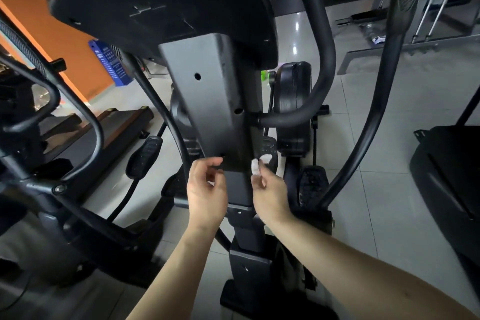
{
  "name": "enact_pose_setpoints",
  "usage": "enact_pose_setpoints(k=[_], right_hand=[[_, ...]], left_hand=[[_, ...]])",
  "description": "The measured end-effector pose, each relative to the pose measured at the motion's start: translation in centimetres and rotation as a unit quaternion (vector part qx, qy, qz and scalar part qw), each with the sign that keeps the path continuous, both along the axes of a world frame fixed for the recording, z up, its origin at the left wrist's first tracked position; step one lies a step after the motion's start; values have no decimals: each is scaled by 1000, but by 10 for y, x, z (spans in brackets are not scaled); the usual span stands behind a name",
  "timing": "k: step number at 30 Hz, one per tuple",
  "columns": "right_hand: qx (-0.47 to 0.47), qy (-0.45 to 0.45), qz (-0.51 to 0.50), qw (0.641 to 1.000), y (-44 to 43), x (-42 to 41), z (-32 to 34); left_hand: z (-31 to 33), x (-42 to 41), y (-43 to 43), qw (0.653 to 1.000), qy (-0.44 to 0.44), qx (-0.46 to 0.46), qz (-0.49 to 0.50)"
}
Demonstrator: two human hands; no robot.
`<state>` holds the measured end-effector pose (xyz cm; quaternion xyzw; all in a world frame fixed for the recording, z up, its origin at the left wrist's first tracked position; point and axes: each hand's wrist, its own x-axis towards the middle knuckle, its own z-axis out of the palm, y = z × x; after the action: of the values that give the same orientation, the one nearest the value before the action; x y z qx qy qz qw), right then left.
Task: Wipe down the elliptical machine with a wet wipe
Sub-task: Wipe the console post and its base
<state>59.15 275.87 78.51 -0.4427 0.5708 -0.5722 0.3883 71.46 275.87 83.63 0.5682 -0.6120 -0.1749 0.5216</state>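
Elliptical machine [161, 2] fills the view, seen from the back of its black console. Grey tiled floor [389, 189] underneath. Centre column [210, 101] runs down from the console, curved handlebar [371, 122] to its right. Both hands are at the lower end of the column cover. Left hand [205, 189] at the cover's left edge, fingers loosely curled with nothing in them; can't tell if the tips touch the edge. Right hand [270, 195] at the right edge, thumb and fingers pinching the wet wipe [255, 167]. Wipe is bunched up, white, right against the cover's lower-right corner.
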Motion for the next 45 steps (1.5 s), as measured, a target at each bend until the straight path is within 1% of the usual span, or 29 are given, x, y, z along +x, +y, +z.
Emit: enact_pose_setpoints(k=[3, 4, 7, 10, 15, 18, 20, 21, 23, 25, 26, 28, 31, 33, 34, 36, 38, 39, 41, 45], right_hand=[[11, -42, -54, 998, 1, -17, -5], [12, -39, -70, 997, -2, -26, -6], [17, 16, -97, 995, -12, -48, -2], [15, 13, -117, 993, -23, -53, 6], [28, 2, -79, 996, -10, -31, 1], [39, -73, -43, 996, 6, -22, -7], [48, -112, -39, 992, 8, -18, -11], [51, -121, -34, 991, 7, -16, -10], [48, -110, -19, 993, 5, -9, -11], [25, -59, -17, 998, 4, 0, -13], [8, -16, -27, 999, 3, 5, -15], [-1, 23, -75, 997, -3, 15, -16], [21, -1, -141, 990, -13, 31, -12], [23, -37, -152, 987, -16, 44, -12], [29, -34, -155, 987, -15, 49, -15], [76, 25, -175, 981, -11, 59, -23], [129, 75, -208, 967, -8, 69, -30], [141, 89, -228, 959, -9, 74, -29], [143, 94, -263, 949, -16, 85, -22], [102, 70, -341, 932, -27, 109, -3]], left_hand=[[-12, 4, 6, 1000, 8, 28, 0], [-14, 5, 7, 999, 8, 33, -1], [-22, 10, 12, 999, 16, 45, 5], [-29, 11, 15, 997, 31, 72, 20], [-40, 16, 16, 992, 38, 116, 12], [-44, 21, 15, 988, 40, 149, 16], [-48, 24, 12, 985, 42, 166, 17], [-49, 25, 10, 984, 45, 174, 16], [-52, 27, 3, 980, 53, 191, 4], [-55, 29, -4, 976, 65, 206, -19], [-57, 32, -9, 975, 68, 211, -33], [-61, 38, -19, 972, 68, 213, -67], [-67, 52, -35, 970, 62, 209, -108], [-70, 65, -45, 968, 62, 201, -137], [-71, 71, -50, 968, 52, 189, -156], [-73, 83, -61, 964, 25, 175, -196], [-74, 93, -70, 951, 17, 201, -234], [-74, 97, -73, 944, 17, 212, -253], [-75, 106, -81, 930, 11, 231, -287], [-74, 117, -92, 903, 24, 251, -348]])
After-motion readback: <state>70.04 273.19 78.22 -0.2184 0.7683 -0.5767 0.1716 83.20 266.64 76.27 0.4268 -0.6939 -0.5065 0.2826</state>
